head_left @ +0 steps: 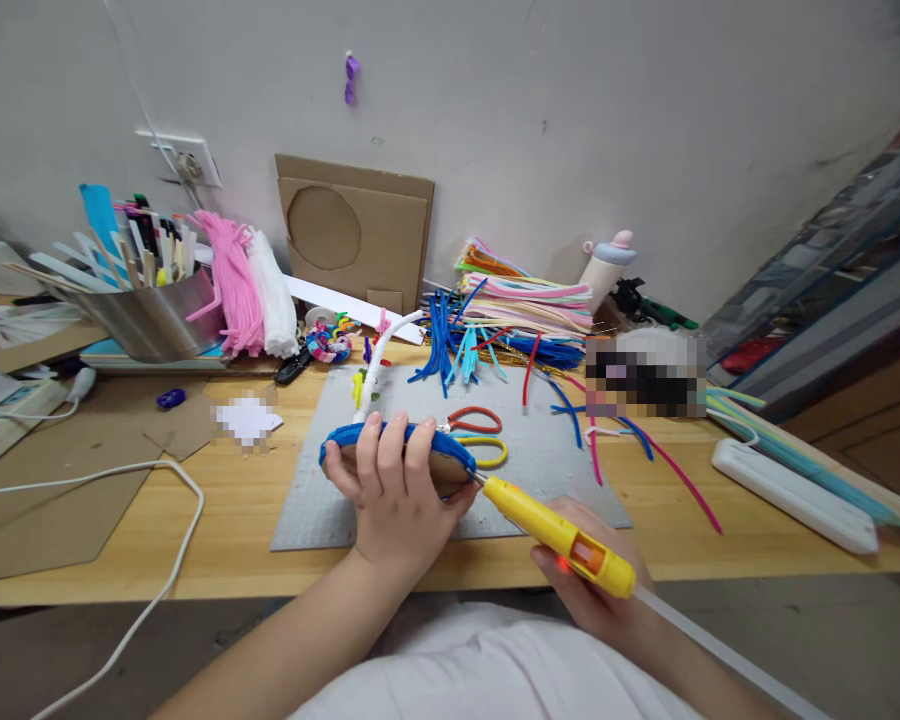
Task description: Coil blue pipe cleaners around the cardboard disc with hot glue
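Disc [448, 470] above mat [307, 522], clasped beneath curled fingers of left hand [399, 505], long axis running left to right. Right end nearer right hand [586, 605], closed around glue gun [529, 515], with nozzle beside rim.

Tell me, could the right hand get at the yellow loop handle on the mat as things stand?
Probably not just yet: the right hand is busy holding the yellow glue gun. The yellow loop handle looks close and mostly uncovered, so a free hand could likely reach it.
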{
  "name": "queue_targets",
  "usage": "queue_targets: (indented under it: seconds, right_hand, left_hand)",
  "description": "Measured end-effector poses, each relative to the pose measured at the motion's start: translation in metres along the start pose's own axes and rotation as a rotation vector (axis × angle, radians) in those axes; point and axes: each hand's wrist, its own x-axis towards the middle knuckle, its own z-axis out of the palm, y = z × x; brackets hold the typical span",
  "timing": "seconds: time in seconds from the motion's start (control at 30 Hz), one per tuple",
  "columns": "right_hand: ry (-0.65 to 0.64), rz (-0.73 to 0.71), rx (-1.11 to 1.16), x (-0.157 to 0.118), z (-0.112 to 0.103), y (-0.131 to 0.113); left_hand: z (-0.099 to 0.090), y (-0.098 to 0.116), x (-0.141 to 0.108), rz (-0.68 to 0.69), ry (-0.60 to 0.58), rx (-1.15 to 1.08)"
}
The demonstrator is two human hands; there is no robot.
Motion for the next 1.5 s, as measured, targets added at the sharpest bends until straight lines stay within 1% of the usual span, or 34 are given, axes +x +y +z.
queue_targets:
  seconds: [0.17,0.43,0.63,0.8,1.0,1.23,1.3,1.4,1.5]
  right_hand:
    - [0.018,-0.008,-0.023,0.0012,0.0010,0.0002]
    - [0.033,-0.036,0.003,0.0025,0.0015,-0.0012]
    - [0.032,-0.008,0.009,0.0023,0.0016,-0.0005]
    - [0.032,-0.030,0.038,0.0044,0.0002,-0.0023]
    - [0.065,-0.053,0.052,0.0048,-0.0001,-0.0023]
    - [0.037,-0.042,0.103,0.0084,-0.0016,-0.0063]
    - [0.007,-0.006,0.127,0.0099,-0.0028,-0.0075]
    - [-0.062,0.131,0.175,0.0083,-0.0033,-0.0066]
    - [-0.061,0.249,0.309,0.0009,-0.0019,-0.0050]
  left_hand:
    - [-0.0006,0.0004,0.0000,0.003,-0.008,0.004]
    - [-0.0010,0.0003,0.0008,0.016,0.000,0.002]
    - [-0.0006,0.0000,-0.0005,0.016,0.001,-0.005]
    - [-0.0012,0.0002,-0.0007,0.010,-0.004,-0.014]
    - [-0.0028,0.0006,0.0006,0.012,-0.010,-0.015]
    - [-0.0013,0.0001,-0.0001,0.029,-0.004,-0.006]
    - [-0.0012,0.0002,-0.0001,0.027,-0.002,-0.006]
    - [-0.0017,0.0008,0.0002,0.028,0.004,-0.004]
    - [-0.0018,0.0007,0.0003,0.025,0.008,-0.001]
